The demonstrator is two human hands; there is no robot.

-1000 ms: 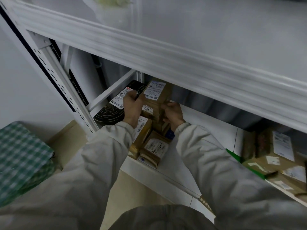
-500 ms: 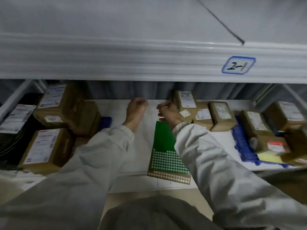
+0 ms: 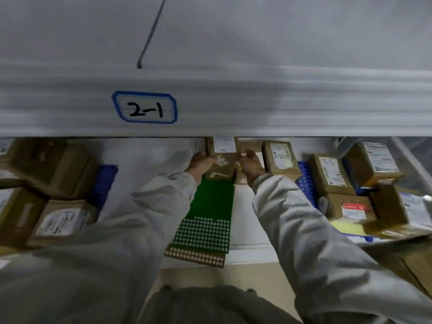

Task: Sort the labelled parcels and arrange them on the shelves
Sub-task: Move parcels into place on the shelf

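Now gripping the tall parcel at centre frame from both sides, left hand and right hand, after hovering empty half a second ago: next sorting pick under way.

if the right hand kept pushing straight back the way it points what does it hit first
Most likely the brown parcel lying right behind the right hand, at the back of the shelf; depth is unclear under the shelf beam.

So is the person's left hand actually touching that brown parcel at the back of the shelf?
Touching. In the head view the left hand lies against the left side of the brown parcel, fingers on its edge with no gap, while the right hand is at its other side.
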